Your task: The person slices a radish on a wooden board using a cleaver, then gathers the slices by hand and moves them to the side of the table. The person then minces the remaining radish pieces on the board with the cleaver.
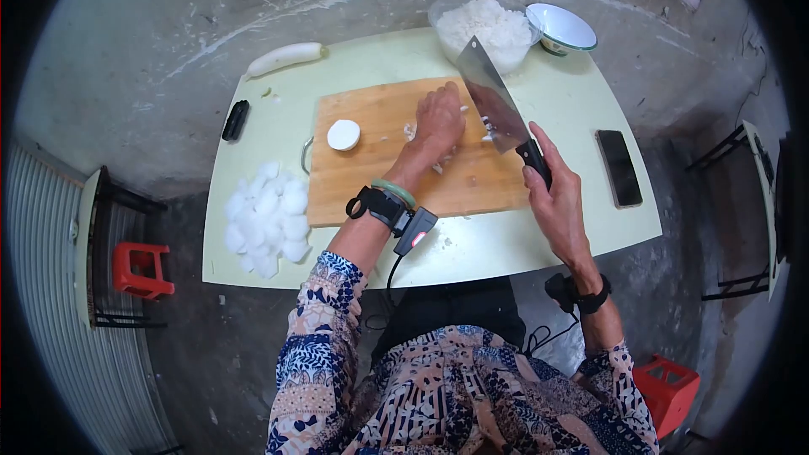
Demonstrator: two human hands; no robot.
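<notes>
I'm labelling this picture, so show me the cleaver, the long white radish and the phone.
Cleaver (495, 101): head view, middle of the blade.
Long white radish (287, 59): head view, middle of its side.
Phone (619, 168): head view, middle of its dark face.

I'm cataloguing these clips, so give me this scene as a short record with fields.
left hand: down on the cutting board, white bits beside it; grip unclear
right hand: holds the cleaver by its black handle
on board, left: round white piece
table, left of board: pile of white slices
table, back left: long white radish
table, back right: clear bowl heaped with white food, white bowl
table, right: phone
</notes>
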